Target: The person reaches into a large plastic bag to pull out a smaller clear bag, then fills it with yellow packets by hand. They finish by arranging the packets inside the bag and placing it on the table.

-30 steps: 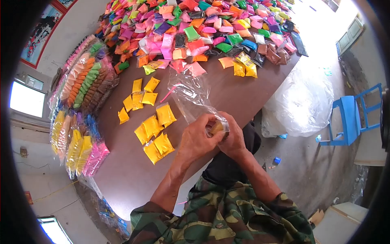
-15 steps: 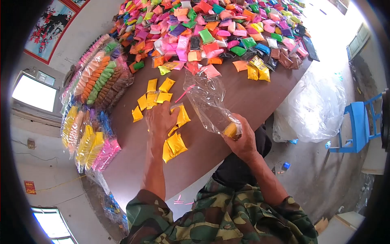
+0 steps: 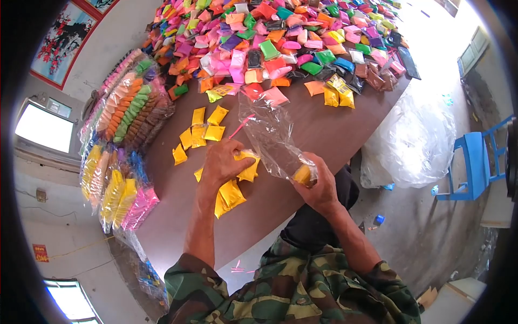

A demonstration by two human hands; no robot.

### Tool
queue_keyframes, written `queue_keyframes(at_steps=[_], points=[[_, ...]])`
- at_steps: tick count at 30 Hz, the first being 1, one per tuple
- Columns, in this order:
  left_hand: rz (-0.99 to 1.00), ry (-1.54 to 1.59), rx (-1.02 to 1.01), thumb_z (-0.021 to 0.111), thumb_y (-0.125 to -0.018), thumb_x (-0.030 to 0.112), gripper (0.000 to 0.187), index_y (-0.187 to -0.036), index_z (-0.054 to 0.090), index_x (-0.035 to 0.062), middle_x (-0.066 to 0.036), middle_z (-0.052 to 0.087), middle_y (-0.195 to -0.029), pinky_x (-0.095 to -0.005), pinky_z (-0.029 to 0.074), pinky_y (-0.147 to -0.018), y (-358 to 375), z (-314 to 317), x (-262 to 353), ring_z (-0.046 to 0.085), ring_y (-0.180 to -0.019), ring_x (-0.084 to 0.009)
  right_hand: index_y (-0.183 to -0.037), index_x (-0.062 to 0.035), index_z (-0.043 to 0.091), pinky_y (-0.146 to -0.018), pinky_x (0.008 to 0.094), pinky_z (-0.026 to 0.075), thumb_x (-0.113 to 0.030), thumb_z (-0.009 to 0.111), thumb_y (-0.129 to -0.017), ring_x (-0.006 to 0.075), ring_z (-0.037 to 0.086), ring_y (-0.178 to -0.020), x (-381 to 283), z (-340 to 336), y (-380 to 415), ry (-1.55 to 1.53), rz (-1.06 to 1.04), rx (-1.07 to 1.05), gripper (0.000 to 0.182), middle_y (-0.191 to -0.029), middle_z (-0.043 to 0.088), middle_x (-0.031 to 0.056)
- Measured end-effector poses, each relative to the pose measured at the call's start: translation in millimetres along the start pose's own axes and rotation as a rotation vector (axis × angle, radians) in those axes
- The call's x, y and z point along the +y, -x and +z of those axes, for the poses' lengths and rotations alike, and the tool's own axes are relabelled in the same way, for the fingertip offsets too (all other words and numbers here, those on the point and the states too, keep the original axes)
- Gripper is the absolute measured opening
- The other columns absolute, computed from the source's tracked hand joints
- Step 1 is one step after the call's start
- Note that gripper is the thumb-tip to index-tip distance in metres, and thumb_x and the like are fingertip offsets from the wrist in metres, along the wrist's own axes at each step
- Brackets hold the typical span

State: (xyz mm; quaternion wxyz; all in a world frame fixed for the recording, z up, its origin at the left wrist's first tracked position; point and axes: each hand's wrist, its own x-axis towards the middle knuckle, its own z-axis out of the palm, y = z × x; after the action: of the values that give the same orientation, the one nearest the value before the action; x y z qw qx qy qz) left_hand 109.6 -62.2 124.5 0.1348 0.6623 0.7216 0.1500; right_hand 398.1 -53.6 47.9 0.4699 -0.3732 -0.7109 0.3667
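My right hand [image 3: 319,186] is closed round the lower end of a long clear plastic bag [image 3: 270,135], with a yellow packet [image 3: 302,174] inside that end. My left hand [image 3: 224,160] has its thumb and fingers on a yellow packet [image 3: 249,168] left of the bag. More yellow packets [image 3: 230,195] lie just below that hand, and several others [image 3: 198,132] lie flat on the table above it. A thin pink strip [image 3: 241,126] rests by the bag's upper left side.
A large heap of coloured packets [image 3: 270,49] covers the brown table's [image 3: 178,200] far side. Filled clear bags [image 3: 127,189] stand along the left edge. At right are a big clear plastic sack [image 3: 413,146] and a blue chair [image 3: 470,164] on the floor.
My left hand has moved slightly right and down, from the upper group of yellow packets to the packet nearer the bag. My right hand still holds the bag.
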Motion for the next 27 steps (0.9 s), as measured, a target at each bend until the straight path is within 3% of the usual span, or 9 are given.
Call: queue_keyframes(at_steps=[3,9,15,18,23,27], points=[[0.039,0.13,-0.053,0.091,-0.076,0.032,0.043,-0.1,0.074,0.0008,-0.013,0.073,-0.094,-0.0362,0.056,-0.077,6.6,-1.7,10.9,0.071,-0.087,-0.025,-0.137,-0.0021,0.059,-0.103,0.0427,0.055,-0.005,0.086,-0.082,0.0395,0.068,-0.122,1.1,0.9,1.3,-0.008,0.006,-0.001,0.062,-0.133,0.067,0.0197],[-0.018,0.255,-0.057,0.088,-0.081,0.019,0.035,-0.104,0.069,0.0014,-0.014,0.07,-0.093,-0.0361,0.055,-0.078,32.2,-6.0,28.6,0.067,-0.083,-0.0241,-0.138,-0.0032,0.059,-0.103,0.0429,0.055,-0.004,0.086,-0.082,0.0394,0.068,-0.122,2.9,1.6,2.2,-0.014,0.01,0.001,0.062,-0.134,0.067,0.0197],[-0.098,0.612,0.338,0.089,-0.089,0.012,0.032,-0.111,0.068,0.0037,-0.004,0.071,-0.1,-0.0286,0.056,-0.076,32.4,-19.6,71.5,0.066,-0.084,-0.0112,-0.138,-0.0034,0.059,-0.103,0.0428,0.055,-0.003,0.086,-0.081,0.0394,0.068,-0.122,1.2,3.2,2.2,-0.015,0.029,0.006,0.063,-0.133,0.067,0.0198],[-0.056,0.65,0.388,0.09,-0.087,0.013,0.036,-0.114,0.067,0.0024,-0.003,0.071,-0.1,-0.0282,0.056,-0.077,17.2,16.1,89.7,0.067,-0.084,-0.0109,-0.138,-0.0042,0.059,-0.103,0.0427,0.055,-0.004,0.087,-0.081,0.0391,0.068,-0.122,0.1,2.2,2.7,-0.015,0.026,0.009,0.064,-0.133,0.067,0.0195],[0.07,0.529,0.376,0.088,-0.089,0.015,0.03,-0.109,0.069,0.0026,-0.011,0.074,-0.096,-0.0334,0.058,-0.071,12.7,60.8,97.1,0.07,-0.078,-0.0194,-0.142,-0.0036,0.057,-0.108,0.0441,0.052,-0.009,0.089,-0.082,0.0404,0.065,-0.127,3.5,1.3,1.4,-0.013,-0.007,0.02,0.068,-0.136,0.065,0.0209],[0.112,0.548,0.342,0.085,-0.09,0.013,0.03,-0.113,0.068,0.0023,-0.011,0.075,-0.1,-0.0332,0.059,-0.072,18.5,80.2,97.0,0.071,-0.08,-0.0188,-0.146,-0.0029,0.053,-0.113,0.0456,0.049,-0.013,0.09,-0.083,0.0413,0.062,-0.131,0.8,2.9,1.3,0.009,0.003,0.034,0.074,-0.141,0.062,0.0219]])
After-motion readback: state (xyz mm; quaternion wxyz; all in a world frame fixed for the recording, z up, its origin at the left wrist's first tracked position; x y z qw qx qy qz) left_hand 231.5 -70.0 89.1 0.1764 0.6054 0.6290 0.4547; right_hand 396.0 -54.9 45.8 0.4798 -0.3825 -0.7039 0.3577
